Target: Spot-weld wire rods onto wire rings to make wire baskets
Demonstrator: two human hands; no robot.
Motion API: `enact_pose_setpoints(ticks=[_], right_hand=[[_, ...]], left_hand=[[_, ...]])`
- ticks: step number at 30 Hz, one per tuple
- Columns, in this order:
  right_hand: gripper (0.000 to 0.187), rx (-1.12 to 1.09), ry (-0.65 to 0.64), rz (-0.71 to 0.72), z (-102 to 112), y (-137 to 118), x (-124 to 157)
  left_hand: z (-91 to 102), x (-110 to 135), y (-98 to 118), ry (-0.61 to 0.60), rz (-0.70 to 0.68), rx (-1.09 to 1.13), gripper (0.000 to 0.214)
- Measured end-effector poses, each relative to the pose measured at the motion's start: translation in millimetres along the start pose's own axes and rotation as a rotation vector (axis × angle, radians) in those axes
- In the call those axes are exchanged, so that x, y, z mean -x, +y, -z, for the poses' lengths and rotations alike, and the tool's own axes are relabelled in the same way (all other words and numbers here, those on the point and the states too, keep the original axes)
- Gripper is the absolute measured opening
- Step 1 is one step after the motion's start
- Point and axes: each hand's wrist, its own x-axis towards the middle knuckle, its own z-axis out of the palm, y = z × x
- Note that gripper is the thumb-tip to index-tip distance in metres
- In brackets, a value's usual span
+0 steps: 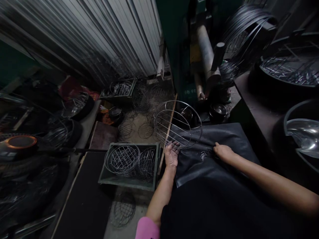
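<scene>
Silvery, round wire rack (174,125), presumably light, stiff, best taken by its rim, is met by outstretched left hand (171,154); right hand (222,151) is fisted.

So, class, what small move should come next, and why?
Probably guide the wire rack left, over the green box: the rack's near edge is at the left hand, and similar racks already lie in that box.

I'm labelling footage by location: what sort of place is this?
Probably a metal wire workshop: a large wire coil at the upper right, a crate of round wire grids, and another such grid at the person's left hand.
</scene>
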Motion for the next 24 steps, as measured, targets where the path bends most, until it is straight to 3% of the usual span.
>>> enact_pose_setpoints(ticks=[4,8,12,15,19,24], right_hand=[[0.024,-0.129,0.072,-0.042,-7,16,3],[0.016,-0.588,0.151,-0.112,-13,44,7],[0.014,-0.973,0.063,-0.175,-17,62,9],[0.017,-1.115,-0.013,-0.219,-14,65,14],[0.021,-0.956,-0.036,-0.279,-2,69,27],[0.019,-0.243,0.075,-0.228,16,60,32]], left_hand=[[-0.5,0,1,0.002,0.006,0.020,0.030],[-0.4,1,2,0.003,0.009,0.022,0.030],[-0.4,1,1,0.001,0.008,0.020,0.030],[0.0,1,1,-0.009,0.006,0.022,0.031],[0.5,1,1,-0.007,0.005,0.011,0.031],[-0.6,1,0,-0.004,0.001,-0.005,0.031]])
